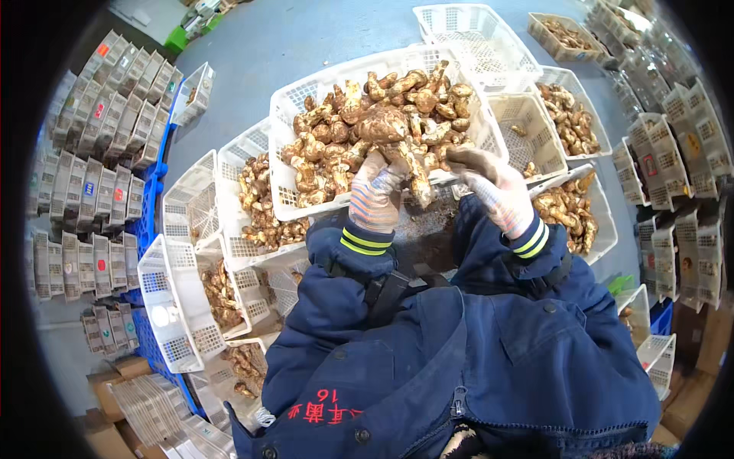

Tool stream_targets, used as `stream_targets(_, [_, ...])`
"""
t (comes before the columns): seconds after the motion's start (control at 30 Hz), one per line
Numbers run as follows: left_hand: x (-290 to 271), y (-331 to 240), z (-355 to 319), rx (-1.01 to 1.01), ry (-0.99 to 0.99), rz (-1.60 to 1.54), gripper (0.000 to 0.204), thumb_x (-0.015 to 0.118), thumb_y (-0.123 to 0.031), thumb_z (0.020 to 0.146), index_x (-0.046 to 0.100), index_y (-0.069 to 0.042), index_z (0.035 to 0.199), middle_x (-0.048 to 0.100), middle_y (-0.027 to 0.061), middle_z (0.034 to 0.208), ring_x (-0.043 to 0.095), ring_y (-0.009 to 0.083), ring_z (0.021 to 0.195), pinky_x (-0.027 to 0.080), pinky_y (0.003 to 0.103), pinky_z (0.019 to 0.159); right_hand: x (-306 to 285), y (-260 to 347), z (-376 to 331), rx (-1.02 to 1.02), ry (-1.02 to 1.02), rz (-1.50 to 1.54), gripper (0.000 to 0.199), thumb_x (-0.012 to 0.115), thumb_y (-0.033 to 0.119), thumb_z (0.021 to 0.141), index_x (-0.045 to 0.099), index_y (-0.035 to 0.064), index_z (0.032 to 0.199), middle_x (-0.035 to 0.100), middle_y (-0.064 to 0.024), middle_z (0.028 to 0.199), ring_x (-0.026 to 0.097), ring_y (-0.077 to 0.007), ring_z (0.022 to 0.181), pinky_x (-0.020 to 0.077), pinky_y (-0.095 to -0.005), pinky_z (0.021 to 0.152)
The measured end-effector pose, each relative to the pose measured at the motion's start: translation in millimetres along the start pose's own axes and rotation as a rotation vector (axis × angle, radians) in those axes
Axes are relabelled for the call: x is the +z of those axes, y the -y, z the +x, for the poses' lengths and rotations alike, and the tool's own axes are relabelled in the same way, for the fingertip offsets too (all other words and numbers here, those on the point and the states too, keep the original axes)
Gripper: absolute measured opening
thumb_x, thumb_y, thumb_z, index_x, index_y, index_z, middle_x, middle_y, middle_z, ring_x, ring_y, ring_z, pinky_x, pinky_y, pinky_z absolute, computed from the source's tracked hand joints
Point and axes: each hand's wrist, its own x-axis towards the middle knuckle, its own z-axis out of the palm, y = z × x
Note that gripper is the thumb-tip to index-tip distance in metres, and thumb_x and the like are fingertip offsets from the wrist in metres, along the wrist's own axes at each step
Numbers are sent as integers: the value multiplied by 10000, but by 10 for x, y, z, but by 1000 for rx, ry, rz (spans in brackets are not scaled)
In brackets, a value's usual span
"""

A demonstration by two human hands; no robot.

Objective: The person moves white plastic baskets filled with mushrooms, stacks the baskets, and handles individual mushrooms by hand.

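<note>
Closest in, it's all dark blue work jacket (474, 367), with both sleeves reaching up toward a big white plastic crate (284, 164) piled with brown mushrooms (336, 145). Both hands are in striped knit gloves with grubby fingertips.

The left hand (375, 191) is clenched around the stem of a large mushroom (384, 126), holding it up right over the near edge of the crate, cap on top, just above the heap. The right hand (493, 187) sits just beside it at the crate's near right corner, with the fingers (466, 159) curled in loosely. I honestly can't tell if it's pinching anything; it may be touching the lower stem or just empty.

Around that crate, smaller white baskets are crammed together. The one to the left (229, 164) has mushrooms in it, a couple to the right (604, 222) are partly filled, and another (535, 130) is nearly bare. Further back past the far edge there's an empty white basket (474, 34) on the grey-blue floor (306, 46), plus a tan tray of mushrooms (562, 34) toward the far right. Off to the far left are rows of stacked empty baskets (107, 99) on blue pallets (149, 210).
</note>
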Motion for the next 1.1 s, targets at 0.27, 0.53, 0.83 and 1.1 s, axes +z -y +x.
stream_targets(0.27, [-12,66,62,152,-136,474,258,590,-156,726,528,-16,934,578,62,859,560,154,732,479,269,646,271,-235,42,100,97,28,486,541,156,781,370,-31,1196,553,-147,1020,514,-168,937,402,-252,800])
stream_targets(0.53, [101,121,269,270,201,788,217,460,-150,853,531,-27,1018,587,40,873,543,142,790,428,262,712,-109,-183,114,205,229,27,321,567,156,759,530,-11,1030,599,-104,729,568,-147,650,433,-267,570])
stream_targets(0.83, [217,521,816,149,9,664,313,439,-212,876,513,3,1091,542,123,1046,541,180,911,449,259,780,-1912,-472,-522,349,-353,443,275,578,113,743,541,-29,975,604,-104,772,535,-102,550,412,-192,475])
stream_targets(1.1, [-362,460,924,426,-158,1331,471,558,-172,799,392,-2,1205,480,153,1125,502,210,999,386,311,890,-3488,-2420,-2101,588,-1223,573,165,546,219,799,611,70,829,565,-55,586,387,-89,346,281,-209,310])
